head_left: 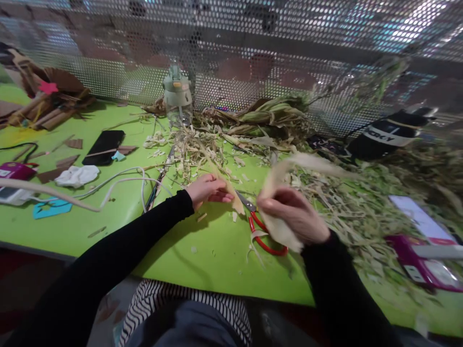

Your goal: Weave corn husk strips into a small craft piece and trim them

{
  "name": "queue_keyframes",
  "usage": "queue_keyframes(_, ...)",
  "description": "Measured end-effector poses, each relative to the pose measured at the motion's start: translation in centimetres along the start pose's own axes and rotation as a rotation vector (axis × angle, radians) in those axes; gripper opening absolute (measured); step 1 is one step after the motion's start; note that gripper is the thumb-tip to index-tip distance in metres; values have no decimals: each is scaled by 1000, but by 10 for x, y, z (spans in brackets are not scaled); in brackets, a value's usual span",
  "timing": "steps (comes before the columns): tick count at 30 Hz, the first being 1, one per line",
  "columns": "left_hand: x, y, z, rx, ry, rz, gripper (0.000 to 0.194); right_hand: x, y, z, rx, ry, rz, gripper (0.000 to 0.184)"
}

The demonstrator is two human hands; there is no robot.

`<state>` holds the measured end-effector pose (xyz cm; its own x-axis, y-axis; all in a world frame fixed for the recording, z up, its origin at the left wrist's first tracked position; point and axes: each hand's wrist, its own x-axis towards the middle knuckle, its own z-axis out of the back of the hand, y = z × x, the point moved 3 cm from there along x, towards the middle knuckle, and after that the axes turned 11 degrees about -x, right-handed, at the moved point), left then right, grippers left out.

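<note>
Over the green table [173, 270], my left hand [208, 190] is closed on a thin, pale strip of dried corn husk [230, 189]. Its fingers point right, and the strip slants down past the fingertips. My right hand [294, 212] grips a wider pale corn husk [277, 178] between thumb and fingers. That husk is smeared by motion; one part sweeps up and right, another hangs below the hand. Between my hands lie scissors [274, 248] with red handles, held by neither hand. Thin husk shreds [255, 241] rest across the handles.
Husk scraps [191, 152] and a leafy heap [336, 202] spread behind and right. A bottle [178, 99] stands at the back. Left are a black phone [103, 147], white cable [125, 178] and crumpled tissue [77, 176]. Right are a lit phone [419, 217] and purple device [408, 260].
</note>
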<state>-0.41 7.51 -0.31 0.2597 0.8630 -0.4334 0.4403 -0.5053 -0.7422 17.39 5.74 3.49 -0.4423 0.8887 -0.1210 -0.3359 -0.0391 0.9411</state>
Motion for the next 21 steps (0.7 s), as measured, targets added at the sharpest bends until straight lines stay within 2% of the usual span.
queue_keyframes(3,-6,4,-7,62,1,-55,10,13,-9,-20,124,37,-53,29)
queue_keyframes(5,-9,6,-10,117,21,-76,8,20,-15,-28,107,43,-83,31)
queue_keyframes(10,-16,5,-13,218,93,-66,25,23,-21,-26,-35,0,-108,31)
queue_keyframes(14,-22,1,-16,292,129,-109,15,23,-23,-24,-62,-4,-82,31)
queue_keyframes(17,-21,2,-17,321,89,-164,12,23,-24,-24,-122,-37,-91,31)
queue_keyframes(21,-16,0,-11,292,-7,-209,22,20,-17,-25,-210,-52,-51,32)
